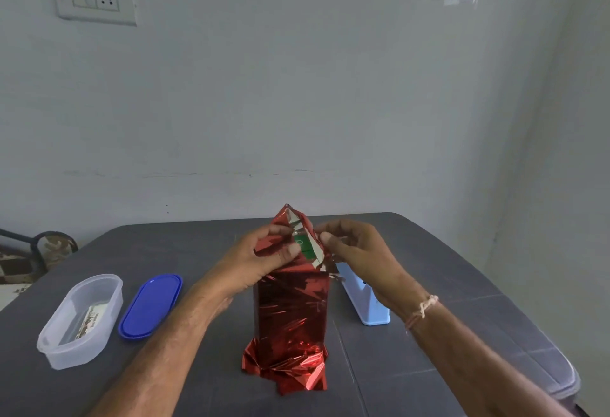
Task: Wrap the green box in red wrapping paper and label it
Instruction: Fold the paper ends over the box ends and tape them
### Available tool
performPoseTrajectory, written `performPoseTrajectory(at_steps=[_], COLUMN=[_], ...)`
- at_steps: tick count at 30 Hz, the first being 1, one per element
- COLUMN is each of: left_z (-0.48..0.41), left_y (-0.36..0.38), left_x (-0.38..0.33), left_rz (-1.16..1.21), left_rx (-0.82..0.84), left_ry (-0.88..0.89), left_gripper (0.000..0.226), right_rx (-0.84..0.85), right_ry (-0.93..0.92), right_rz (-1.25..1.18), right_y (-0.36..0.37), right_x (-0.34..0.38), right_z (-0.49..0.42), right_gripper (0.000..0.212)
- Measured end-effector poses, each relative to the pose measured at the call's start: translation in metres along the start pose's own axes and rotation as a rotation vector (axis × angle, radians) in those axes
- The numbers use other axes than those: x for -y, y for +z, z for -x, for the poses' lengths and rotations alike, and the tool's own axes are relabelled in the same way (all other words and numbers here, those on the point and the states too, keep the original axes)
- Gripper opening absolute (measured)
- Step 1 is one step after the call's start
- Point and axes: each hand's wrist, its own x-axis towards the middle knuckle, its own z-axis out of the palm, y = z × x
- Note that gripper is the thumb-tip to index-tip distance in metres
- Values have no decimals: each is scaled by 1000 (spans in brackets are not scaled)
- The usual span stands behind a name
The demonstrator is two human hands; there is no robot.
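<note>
Green box stands on end on the table, between and below both hands. Its sides are sheathed in red wrapping paper, and only a green patch shows at the top, between the thumbs. The left hand grips the crumpled paper on its side, thumb pressing the fold. The right hand pinches the opposite flap by its edge. To my eye this is the closing of the upper end. Next, the flaps want creasing flat over the green and fixing down. A pale blue holder, likely a tape dispenser, sits just under the right wrist. Foil bunched at the bottom end looks unfolded, and no label shows.
</note>
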Motion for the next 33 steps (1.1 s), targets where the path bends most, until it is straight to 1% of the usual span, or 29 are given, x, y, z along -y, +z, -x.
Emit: performPoseTrajectory(at_steps=[5,8,11,12,14,16,17,20,23,26,29,33], left_z=[-7,-13,-17,-18,-20,-19,-19,-18,-20,-20,-20,-21], left_y=[6,11,15,15,16,16,17,18,18,18,18,18], left_x=[-14,-18,-14,-11,-8,-8,-8,-9,-6,-5,-3,0], left_rz=[47,75,38,21,24,29,41,95,73,101,82,75], left_rx=[-63,-107,-133,-140,-145,-140,-134,-126,-137,-143,-154,-161], left_ry=[-38,-67,-69,-72,-77,-72,-63,-53,-47,-48,-30,-29], left_gripper=[48,37,24,19,13,13,14,16,17,13,10,13], right_rx=[25,33,18,14,3,-27,-39,-41,-14,33,34,2], right_ry=[-55,-97,-97,-94,-83,-65,-64,-61,-73,-80,-89,-51], right_rz=[29,62,80,98,181,302,359,586,861,1007,1048,929], right_y=[4,3,-2,-4,-6,-4,-3,4,11,14,17,16], right_x=[4,5,7,8,13,22,27,45,56,59,60,71], right_z=[3,2,3,4,4,6,8,11,8,3,1,-1], right_gripper=[16,17,20,24,41,60,63,49,37,25,21,24])
